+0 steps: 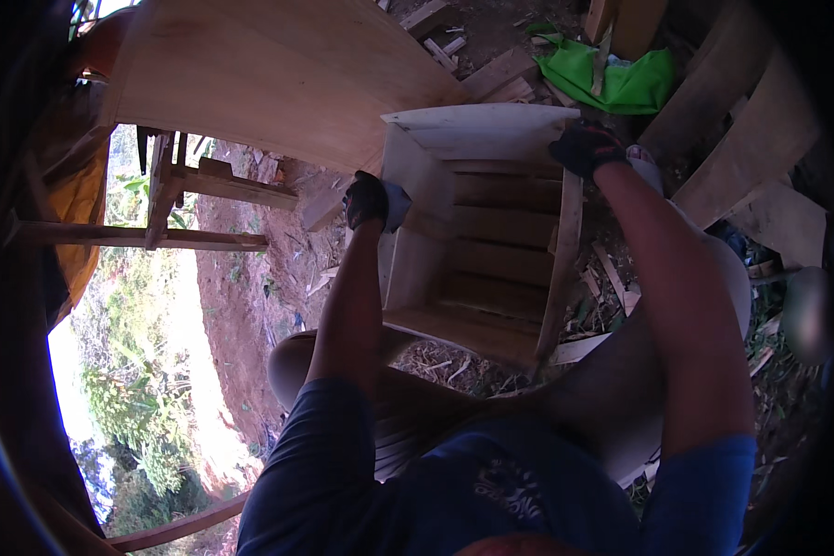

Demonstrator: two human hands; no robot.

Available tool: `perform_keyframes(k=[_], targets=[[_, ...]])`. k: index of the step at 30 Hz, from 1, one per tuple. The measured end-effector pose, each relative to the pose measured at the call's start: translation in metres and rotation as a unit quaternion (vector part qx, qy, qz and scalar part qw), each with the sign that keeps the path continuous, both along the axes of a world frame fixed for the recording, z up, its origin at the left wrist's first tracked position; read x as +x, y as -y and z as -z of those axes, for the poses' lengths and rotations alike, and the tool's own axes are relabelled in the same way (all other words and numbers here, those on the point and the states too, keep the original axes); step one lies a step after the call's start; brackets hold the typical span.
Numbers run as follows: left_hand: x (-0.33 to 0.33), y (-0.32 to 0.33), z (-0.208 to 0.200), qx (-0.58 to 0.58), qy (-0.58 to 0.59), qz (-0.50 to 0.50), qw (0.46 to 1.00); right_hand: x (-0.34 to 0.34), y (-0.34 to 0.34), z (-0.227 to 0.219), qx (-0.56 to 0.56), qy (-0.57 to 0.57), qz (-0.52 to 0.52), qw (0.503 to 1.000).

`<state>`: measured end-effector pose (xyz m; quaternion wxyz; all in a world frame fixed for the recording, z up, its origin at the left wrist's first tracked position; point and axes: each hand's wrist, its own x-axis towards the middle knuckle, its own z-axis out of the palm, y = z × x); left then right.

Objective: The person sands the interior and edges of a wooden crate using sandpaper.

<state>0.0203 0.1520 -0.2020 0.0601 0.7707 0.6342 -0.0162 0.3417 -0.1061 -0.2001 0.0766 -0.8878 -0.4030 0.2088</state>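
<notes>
An open wooden box with a slatted bottom stands between my knees, its opening turned up toward me. My left hand, in a dark glove, is closed on a small grey flat piece at the box's left side wall. Whether that piece is paper, cloth or something else I cannot tell. My right hand, in a dark glove with red marks, is closed over the far right corner of the box and grips its edge.
A large plywood panel leans in from the far left, close to the box. Beyond lies a bright green bag among wood offcuts. Curved boards lie at the right. A timber frame stands on the left, before a sunlit slope.
</notes>
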Motion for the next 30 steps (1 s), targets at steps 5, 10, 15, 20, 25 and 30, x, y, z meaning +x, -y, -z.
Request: perform_keyframes(k=[5, 10, 15, 20, 25, 30], targets=[[-0.076, 0.033, 0.005, -0.002, 0.005, 0.000, 1.000, -0.010, -0.003, 0.004, 0.013, 0.017, 0.012, 1.000], [-0.082, 0.055, -0.003, -0.011, -0.002, -0.032, 0.999, -0.013, 0.010, -0.015, 0.029, -0.032, 0.036, 0.998], [-0.073, 0.026, -0.001, -0.022, -0.031, -0.011, 0.999, -0.034, 0.007, -0.017, 0.082, 0.003, 0.081, 0.993], [-0.009, -0.004, -0.001, 0.012, -0.017, 0.007, 1.000, -0.023, 0.009, -0.012, 0.046, -0.034, 0.061, 0.996], [0.050, -0.035, 0.005, 0.025, -0.018, 0.027, 0.999, -0.020, 0.013, -0.009, 0.046, -0.015, 0.034, 0.998], [0.066, -0.075, 0.018, 0.067, 0.008, -0.010, 0.998, -0.027, -0.001, -0.010, 0.030, -0.040, 0.051, 0.997]])
